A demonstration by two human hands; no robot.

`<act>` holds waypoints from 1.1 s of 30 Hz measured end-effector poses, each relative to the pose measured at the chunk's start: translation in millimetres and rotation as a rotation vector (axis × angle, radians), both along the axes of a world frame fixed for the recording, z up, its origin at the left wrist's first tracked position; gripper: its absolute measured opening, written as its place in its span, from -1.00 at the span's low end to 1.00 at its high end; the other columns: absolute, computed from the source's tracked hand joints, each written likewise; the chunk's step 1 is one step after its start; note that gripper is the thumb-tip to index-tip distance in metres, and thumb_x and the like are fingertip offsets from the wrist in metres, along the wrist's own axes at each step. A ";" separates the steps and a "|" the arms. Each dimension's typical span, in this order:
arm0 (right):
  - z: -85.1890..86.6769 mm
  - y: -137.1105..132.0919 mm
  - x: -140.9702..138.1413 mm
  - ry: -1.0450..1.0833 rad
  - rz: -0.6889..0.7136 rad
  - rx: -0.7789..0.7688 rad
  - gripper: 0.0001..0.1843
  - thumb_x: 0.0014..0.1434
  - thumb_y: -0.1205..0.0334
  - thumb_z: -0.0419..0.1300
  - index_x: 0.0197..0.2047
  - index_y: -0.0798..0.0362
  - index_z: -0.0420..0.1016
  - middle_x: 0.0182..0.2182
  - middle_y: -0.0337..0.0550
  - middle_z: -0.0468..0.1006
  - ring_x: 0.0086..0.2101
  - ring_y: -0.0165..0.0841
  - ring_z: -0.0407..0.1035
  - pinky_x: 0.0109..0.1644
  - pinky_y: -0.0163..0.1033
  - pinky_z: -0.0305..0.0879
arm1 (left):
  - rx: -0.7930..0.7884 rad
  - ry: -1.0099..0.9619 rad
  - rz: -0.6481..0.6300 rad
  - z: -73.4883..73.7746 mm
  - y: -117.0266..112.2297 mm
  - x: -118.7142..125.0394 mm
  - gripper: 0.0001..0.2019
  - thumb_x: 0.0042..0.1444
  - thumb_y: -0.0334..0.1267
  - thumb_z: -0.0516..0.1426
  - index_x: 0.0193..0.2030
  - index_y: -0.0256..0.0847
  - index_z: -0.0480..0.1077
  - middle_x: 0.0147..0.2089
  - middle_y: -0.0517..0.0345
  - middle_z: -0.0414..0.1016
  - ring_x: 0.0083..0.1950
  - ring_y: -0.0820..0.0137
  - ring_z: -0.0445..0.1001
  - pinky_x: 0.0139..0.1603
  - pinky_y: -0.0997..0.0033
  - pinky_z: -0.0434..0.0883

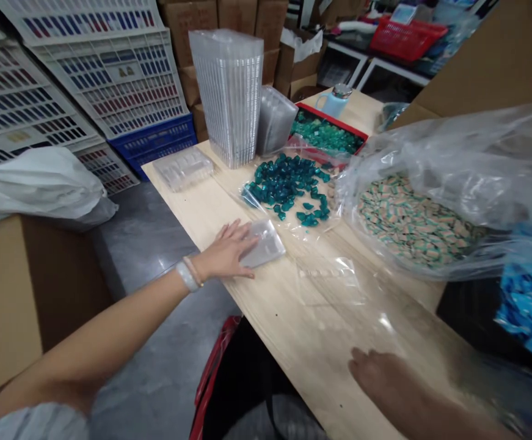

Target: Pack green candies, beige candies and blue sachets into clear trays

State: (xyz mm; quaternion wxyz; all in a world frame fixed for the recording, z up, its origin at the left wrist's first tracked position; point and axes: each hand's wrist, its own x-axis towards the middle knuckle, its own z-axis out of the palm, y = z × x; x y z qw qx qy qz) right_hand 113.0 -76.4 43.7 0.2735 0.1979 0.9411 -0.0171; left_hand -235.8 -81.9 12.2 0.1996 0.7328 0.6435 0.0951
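Note:
My left hand (226,249) lies over the edge of a small clear plastic tray (266,243) on the pale wooden table (266,305), with the fingers and thumb around that edge. My right hand (375,373) is blurred, low on the tabletop, with its fingers apart and nothing in them. It is nearest to a thin clear plastic sheet (330,281). Ahead of my hands, a clear bag holds many teal pods (286,186). A red tray of similar pods (325,134) stands behind it. To the right, a large clear bag holds beige-and-teal packets (412,223).
A tall stack of clear trays (226,95) and another clear tray (183,168) stand at the table's far end. White and blue crates (110,73) and cardboard boxes line the back. The table's left edge drops to a grey floor (156,256).

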 end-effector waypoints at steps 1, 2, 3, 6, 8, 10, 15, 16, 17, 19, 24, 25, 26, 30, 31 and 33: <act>-4.2 1.8 3.0 -0.028 -0.012 0.010 -0.65 -0.19 0.67 -0.01 -0.57 0.03 0.42 -0.57 -0.04 0.47 -0.59 -0.33 0.32 -0.58 -0.26 0.08 | -0.007 0.027 -0.010 -8.4 5.5 4.2 -0.18 -0.22 0.21 0.11 0.20 -0.02 0.00 0.28 0.00 -0.11 0.27 0.00 -0.23 0.18 -0.04 -0.14; -5.8 7.9 -4.5 -0.021 -0.008 0.014 -0.67 -0.15 0.65 0.01 -0.55 0.04 0.43 -0.57 -0.05 0.46 -0.58 -0.33 0.32 -0.55 -0.26 0.10 | -0.005 0.042 -0.017 -15.6 10.1 6.5 -0.20 -0.20 0.20 0.10 0.20 0.00 0.00 0.27 0.02 -0.07 0.26 0.01 -0.18 0.17 -0.02 -0.11; -5.4 17.6 -21.4 0.021 0.011 0.013 -0.71 -0.11 0.61 0.03 -0.52 0.05 0.44 -0.56 -0.06 0.46 -0.56 -0.33 0.32 -0.52 -0.25 0.12 | 0.004 0.049 -0.027 -20.9 13.5 6.7 -0.23 -0.18 0.19 0.09 0.19 0.03 0.00 0.26 0.05 -0.04 0.25 0.04 -0.15 0.17 0.02 -0.09; -2.9 57.7 -103.9 0.313 0.136 -0.050 -0.84 0.09 0.38 0.02 -0.32 0.06 0.42 -0.38 -0.06 0.46 -0.35 -0.28 0.33 -0.34 -0.22 0.19 | 0.037 0.058 -0.070 -27.0 16.4 0.3 -0.28 -0.13 0.17 0.07 0.19 0.07 0.00 0.25 0.09 -0.02 0.23 0.09 -0.10 0.17 0.09 -0.06; -10.8 83.1 -155.9 0.441 0.229 -0.146 -0.83 0.12 0.27 0.04 -0.28 0.10 0.42 -0.32 -0.05 0.44 -0.23 -0.28 0.29 -0.21 -0.21 0.18 | 0.054 0.061 -0.081 -26.7 14.9 -4.0 -0.29 -0.11 0.15 0.07 0.20 0.07 -0.01 0.24 0.08 -0.02 0.23 0.10 -0.09 0.17 0.10 -0.06; -26.2 101.1 -187.2 0.474 0.268 -0.264 -0.84 0.11 0.27 0.06 -0.31 0.13 0.43 -0.31 -0.07 0.44 -0.19 -0.29 0.26 -0.13 -0.20 0.16 | 0.069 0.062 -0.085 -26.6 13.5 -5.9 -0.29 -0.10 0.13 0.07 0.21 0.07 -0.04 0.24 0.07 -0.02 0.22 0.10 -0.09 0.16 0.11 -0.07; -44.9 117.3 -196.3 0.483 0.260 -0.507 -0.86 0.09 0.33 0.08 -0.43 0.13 0.44 -0.39 -0.13 0.45 -0.23 -0.34 0.29 -0.11 -0.23 0.16 | 0.085 0.062 -0.092 -28.2 14.3 -5.7 -0.29 -0.10 0.11 0.08 0.20 0.06 -0.02 0.24 0.06 -0.03 0.21 0.11 -0.09 0.16 0.11 -0.08; -42.8 118.0 -195.5 0.465 0.254 -0.529 -0.86 0.08 0.35 0.08 -0.45 0.13 0.44 -0.41 -0.14 0.46 -0.24 -0.34 0.30 -0.12 -0.24 0.17 | 0.084 0.059 -0.093 -28.2 14.6 -5.8 -0.29 -0.10 0.12 0.08 0.20 0.05 -0.02 0.24 0.05 -0.03 0.21 0.11 -0.09 0.15 0.12 -0.08; -40.1 118.3 -195.4 0.443 0.252 -0.540 -0.85 0.08 0.36 0.08 -0.45 0.14 0.45 -0.42 -0.14 0.47 -0.25 -0.35 0.31 -0.13 -0.24 0.17 | 0.083 0.056 -0.095 -27.9 14.9 -5.9 -0.29 -0.11 0.12 0.08 0.20 0.05 -0.02 0.24 0.04 -0.03 0.20 0.11 -0.08 0.15 0.12 -0.08; -35.4 117.5 -196.9 0.406 0.260 -0.528 -0.85 0.07 0.38 0.07 -0.44 0.15 0.46 -0.41 -0.12 0.48 -0.24 -0.33 0.32 -0.12 -0.23 0.18 | 0.084 0.054 -0.099 -27.4 14.9 -6.1 -0.30 -0.10 0.11 0.08 0.20 0.04 -0.02 0.24 0.04 -0.02 0.20 0.12 -0.08 0.15 0.12 -0.07; -35.8 109.4 -203.2 0.348 0.341 -0.397 -0.80 0.06 0.43 0.01 -0.31 0.21 0.46 -0.32 0.02 0.49 -0.22 -0.28 0.34 -0.16 -0.21 0.21 | 0.094 0.066 -0.102 -27.4 14.7 -6.5 -0.37 -0.03 0.06 0.05 0.20 0.05 -0.01 0.23 0.07 -0.01 0.19 0.14 -0.08 0.13 0.12 -0.05; -36.6 108.2 -204.4 0.340 0.349 -0.381 -0.77 0.06 0.44 0.00 -0.28 0.22 0.45 -0.31 0.04 0.50 -0.25 -0.29 0.35 -0.18 -0.22 0.22 | 0.092 0.067 -0.104 -27.3 14.8 -6.7 -0.38 -0.03 0.06 0.05 0.19 0.06 -0.01 0.23 0.08 -0.02 0.19 0.14 -0.07 0.13 0.12 -0.04; -37.3 107.6 -205.4 0.336 0.350 -0.372 -0.76 0.06 0.45 -0.02 -0.25 0.23 0.44 -0.31 0.05 0.50 -0.27 -0.29 0.36 -0.20 -0.22 0.23 | 0.090 0.067 -0.105 -27.1 15.1 -6.9 -0.38 -0.03 0.06 0.05 0.19 0.06 0.00 0.23 0.08 -0.02 0.19 0.14 -0.07 0.12 0.12 -0.04; -39.0 106.7 -205.5 0.334 0.353 -0.378 -0.76 0.04 0.45 -0.01 -0.27 0.22 0.44 -0.34 0.03 0.51 -0.31 -0.29 0.38 -0.25 -0.24 0.24 | 0.081 0.059 -0.103 -26.2 14.7 -7.3 -0.38 -0.03 0.07 0.05 0.19 0.05 0.01 0.24 0.10 -0.02 0.20 0.14 -0.08 0.13 0.13 -0.04; -40.1 104.9 -204.3 0.325 0.365 -0.364 -0.77 0.03 0.45 -0.01 -0.29 0.21 0.45 -0.35 0.02 0.51 -0.32 -0.29 0.38 -0.26 -0.24 0.24 | 0.080 0.057 -0.101 -26.3 14.2 -6.8 -0.38 -0.03 0.07 0.05 0.19 0.05 0.01 0.24 0.09 -0.02 0.20 0.14 -0.08 0.13 0.13 -0.04; -43.4 97.3 -201.7 0.294 0.391 -0.290 -0.78 0.03 0.46 0.00 -0.31 0.20 0.45 -0.37 0.01 0.50 -0.35 -0.29 0.38 -0.30 -0.24 0.24 | 0.075 0.051 -0.098 -26.9 13.5 -5.1 -0.37 -0.04 0.04 0.06 0.19 0.04 0.00 0.24 0.09 -0.02 0.20 0.13 -0.08 0.14 0.12 -0.05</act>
